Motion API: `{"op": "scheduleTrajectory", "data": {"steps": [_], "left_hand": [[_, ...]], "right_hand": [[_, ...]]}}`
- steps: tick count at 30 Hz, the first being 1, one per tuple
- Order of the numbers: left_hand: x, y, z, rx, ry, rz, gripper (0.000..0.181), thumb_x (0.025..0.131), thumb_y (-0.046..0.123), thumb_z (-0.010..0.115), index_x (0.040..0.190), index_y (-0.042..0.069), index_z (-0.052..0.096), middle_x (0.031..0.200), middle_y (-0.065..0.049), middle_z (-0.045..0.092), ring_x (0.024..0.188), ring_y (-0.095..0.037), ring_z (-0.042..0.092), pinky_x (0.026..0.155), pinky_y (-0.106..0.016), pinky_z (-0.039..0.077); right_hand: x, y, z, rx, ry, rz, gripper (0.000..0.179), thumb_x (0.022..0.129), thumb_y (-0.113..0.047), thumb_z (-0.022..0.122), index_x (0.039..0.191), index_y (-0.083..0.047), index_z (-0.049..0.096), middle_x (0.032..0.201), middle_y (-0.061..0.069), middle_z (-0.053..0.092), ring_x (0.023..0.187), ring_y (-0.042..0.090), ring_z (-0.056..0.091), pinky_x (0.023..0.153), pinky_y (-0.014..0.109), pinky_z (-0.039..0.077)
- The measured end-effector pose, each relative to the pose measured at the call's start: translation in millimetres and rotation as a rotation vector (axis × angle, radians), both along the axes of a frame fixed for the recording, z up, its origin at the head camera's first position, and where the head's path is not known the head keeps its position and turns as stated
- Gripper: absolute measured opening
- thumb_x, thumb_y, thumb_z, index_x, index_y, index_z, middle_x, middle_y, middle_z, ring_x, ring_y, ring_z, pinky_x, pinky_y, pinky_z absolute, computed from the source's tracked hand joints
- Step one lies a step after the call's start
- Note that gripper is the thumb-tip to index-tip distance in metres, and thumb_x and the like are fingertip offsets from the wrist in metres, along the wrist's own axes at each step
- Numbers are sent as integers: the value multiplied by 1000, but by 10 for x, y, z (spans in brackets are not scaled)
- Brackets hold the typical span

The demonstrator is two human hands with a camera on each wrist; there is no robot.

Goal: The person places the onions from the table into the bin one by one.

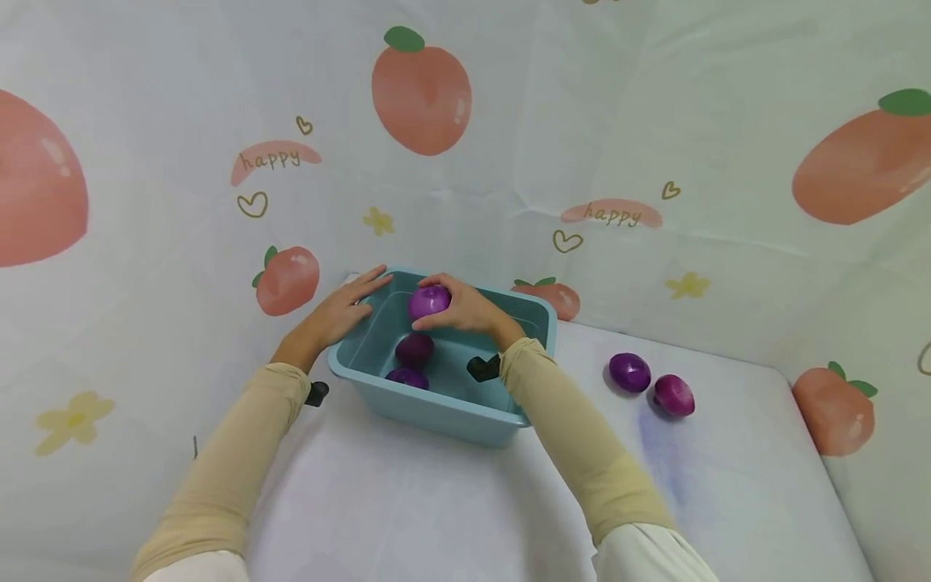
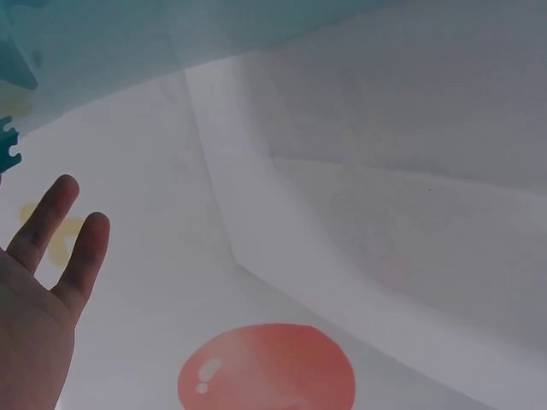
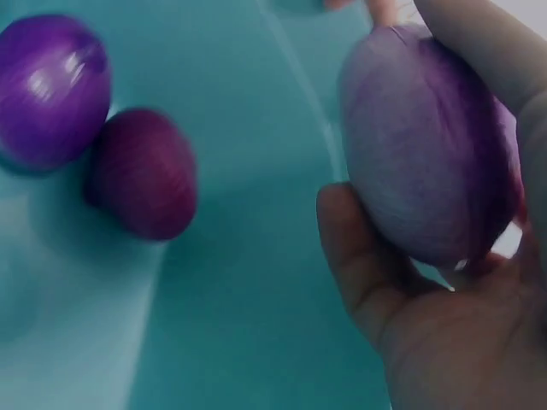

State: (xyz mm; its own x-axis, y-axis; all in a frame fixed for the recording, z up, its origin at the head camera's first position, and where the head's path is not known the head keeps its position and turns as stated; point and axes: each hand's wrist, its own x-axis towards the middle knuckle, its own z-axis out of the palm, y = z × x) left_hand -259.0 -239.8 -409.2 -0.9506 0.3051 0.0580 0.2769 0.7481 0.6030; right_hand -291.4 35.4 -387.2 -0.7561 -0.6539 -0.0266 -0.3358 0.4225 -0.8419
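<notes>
Your right hand (image 1: 469,309) curls round one purple onion (image 1: 429,301) over the far-left part of the blue bin (image 1: 436,418); your left hand (image 1: 338,315), fingers extended and gripping nothing, is at the bin's left edge. Two more onions (image 1: 415,350) lie inside toward its near-left corner, two others (image 1: 629,373) (five in all) near the table's (image 1: 436,509) far edge.

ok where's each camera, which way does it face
Head: on the head, facing forward and down into bin; left hand, right hand and sleeves show.
Left wrist: on that wrist, facing cloth; left hand partly shows.
Right wrist: on that wrist, facing into bin; right hand shows.
Head and right wrist share the held onion.
</notes>
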Motion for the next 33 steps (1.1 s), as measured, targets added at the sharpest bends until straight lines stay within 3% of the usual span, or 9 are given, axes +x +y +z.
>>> {"op": "scheduleTrajectory", "data": {"steps": [7, 12, 18, 22, 24, 28, 33], "left_hand": [[-15, 3, 39, -3, -3, 8, 63, 99, 17, 39, 160, 33, 34, 173, 12, 16, 160, -34, 18, 119, -72, 24], [-18, -29, 40, -8, 0, 8, 64, 99, 17, 39, 160, 34, 34, 172, 13, 16, 160, -33, 17, 120, -71, 25], [1, -15, 30, -7, -18, 14, 64, 98, 18, 39, 160, 35, 34, 173, 12, 16, 160, -33, 17, 118, -71, 27], [11, -3, 31, -9, -18, 18, 64, 98, 16, 39, 160, 34, 34, 173, 12, 16, 160, -33, 17, 118, -72, 27], [12, 1, 30, -9, -14, 17, 64, 98, 16, 39, 160, 33, 34, 172, 12, 16, 160, -33, 17, 119, -71, 27], [10, 7, 19, -6, -6, 18, 64, 98, 16, 39, 160, 34, 35, 172, 12, 17, 160, -33, 18, 118, -72, 28], [10, 2, 11, 2, -3, 16, 64, 98, 17, 40, 159, 34, 35, 172, 12, 17, 160, -32, 18, 119, -72, 27]], "right_hand": [[3, 11, -123, 195, -17, 92, 88, 82, -37, 83, 156, -19, 38, 151, 8, 47, 130, 29, 55, 106, 43, 54], [18, 14, -183, 362, -61, 113, 93, 78, -44, 84, 154, -17, 38, 146, 9, 51, 128, 28, 55, 107, 43, 52], [65, 59, -210, 513, -183, 194, 89, 80, -41, 85, 155, -20, 41, 147, 10, 50, 127, 26, 53, 103, 39, 55], [82, 72, -222, 549, -261, 237, 86, 81, -28, 85, 155, -21, 40, 148, 11, 48, 128, 27, 51, 99, 39, 57], [81, 76, -230, 566, -258, 250, 86, 81, -25, 85, 154, -22, 40, 148, 11, 47, 129, 27, 49, 102, 39, 54], [78, 83, -241, 608, -258, 270, 87, 80, -27, 86, 154, -24, 41, 149, 9, 47, 133, 28, 46, 108, 42, 49], [73, 75, -266, 639, -327, 303, 87, 80, -28, 86, 154, -31, 41, 155, 9, 40, 136, 28, 42, 108, 44, 50]]}}
